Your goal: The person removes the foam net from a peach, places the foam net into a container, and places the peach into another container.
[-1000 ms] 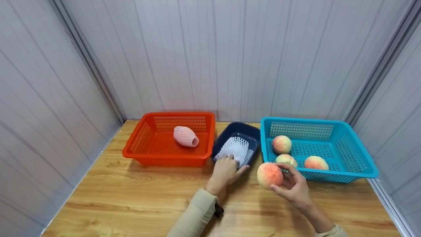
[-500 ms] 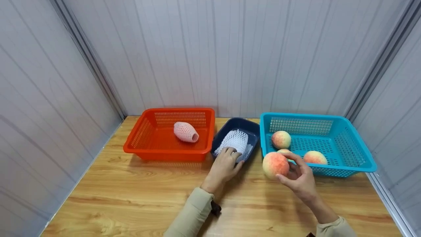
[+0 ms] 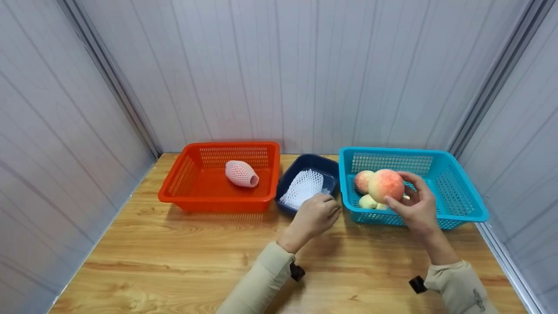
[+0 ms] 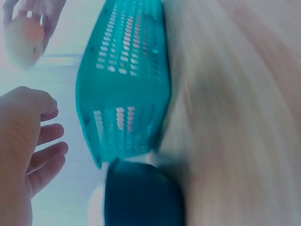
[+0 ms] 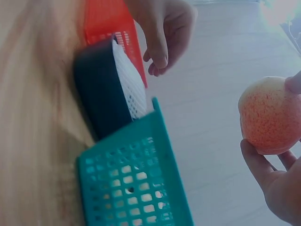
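My right hand (image 3: 417, 205) holds a pink and yellow peach (image 3: 386, 186) between thumb and fingers, over the front of the blue basket (image 3: 462, 213). In the right wrist view the same peach (image 5: 270, 115) is pinched well above the basket rim. My left hand (image 3: 317, 217) is loosely bent with nothing in it, near the right front corner of the navy tray (image 3: 314, 159). White foam fruit nets (image 3: 305, 187) lie in that tray. Other peaches (image 3: 362, 181) sit in the blue basket, partly hidden behind the held one.
On the left, an orange basket (image 3: 209, 206) contains a peach in a pink-white foam net (image 3: 241, 173). The navy tray stands between the two baskets. All rest on a wooden table (image 3: 174, 257) against a pale panelled wall (image 3: 261, 78).
My right hand has carried the peach up and to the right, from before the blue basket to over it. My left hand has drawn back from the foam nets and shifted right.
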Available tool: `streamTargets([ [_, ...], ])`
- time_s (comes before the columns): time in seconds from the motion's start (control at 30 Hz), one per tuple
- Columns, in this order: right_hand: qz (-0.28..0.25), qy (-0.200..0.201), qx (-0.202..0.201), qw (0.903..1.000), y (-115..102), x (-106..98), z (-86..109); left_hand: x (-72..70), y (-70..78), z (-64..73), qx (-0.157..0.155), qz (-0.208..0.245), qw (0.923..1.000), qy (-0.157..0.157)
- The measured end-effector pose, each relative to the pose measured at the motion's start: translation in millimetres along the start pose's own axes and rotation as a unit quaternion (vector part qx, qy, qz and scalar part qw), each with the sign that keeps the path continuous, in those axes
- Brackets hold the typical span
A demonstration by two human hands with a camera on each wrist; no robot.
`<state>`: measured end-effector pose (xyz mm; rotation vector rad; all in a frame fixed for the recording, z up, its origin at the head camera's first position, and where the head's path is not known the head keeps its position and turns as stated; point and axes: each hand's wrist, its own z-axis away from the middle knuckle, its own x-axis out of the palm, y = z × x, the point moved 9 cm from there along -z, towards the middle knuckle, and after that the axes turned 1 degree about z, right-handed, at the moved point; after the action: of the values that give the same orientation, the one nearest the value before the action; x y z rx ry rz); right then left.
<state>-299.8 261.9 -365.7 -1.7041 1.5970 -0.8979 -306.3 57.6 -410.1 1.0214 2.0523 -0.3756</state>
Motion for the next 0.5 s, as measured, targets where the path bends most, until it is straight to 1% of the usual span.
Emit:
streamTargets([
  [0.07, 0.018, 0.014, 0.011, 0.9997, 1.2, -4.2, -9.4, 3.2, 6.6, -8.1, 0.014, -0.002, 0.9998, -0.011],
  [0.13, 0.036, 0.022, 0.022, 0.9989, 3.5, -6.3, -18.5, 8.4, 11.6, -14.2, 0.023, -0.003, 0.9993, -0.029],
  [0.27, 0.077, 0.024, 0.038, 0.996, 13.1, -7.3, -32.3, 22.3, 19.5, -19.0, 0.03, -0.024, 0.9973, -0.062],
  [0.37, 0.115, 0.016, 0.044, 0.9922, 22.3, -5.0, -40.6, 29.8, 24.4, -20.9, 0.033, -0.048, 0.9957, -0.072],
  [0.5, 0.156, -0.001, 0.065, 0.9856, 38.4, 1.5, -48.5, 34.1, 29.7, -23.0, 0.04, -0.086, 0.9927, -0.074],
])
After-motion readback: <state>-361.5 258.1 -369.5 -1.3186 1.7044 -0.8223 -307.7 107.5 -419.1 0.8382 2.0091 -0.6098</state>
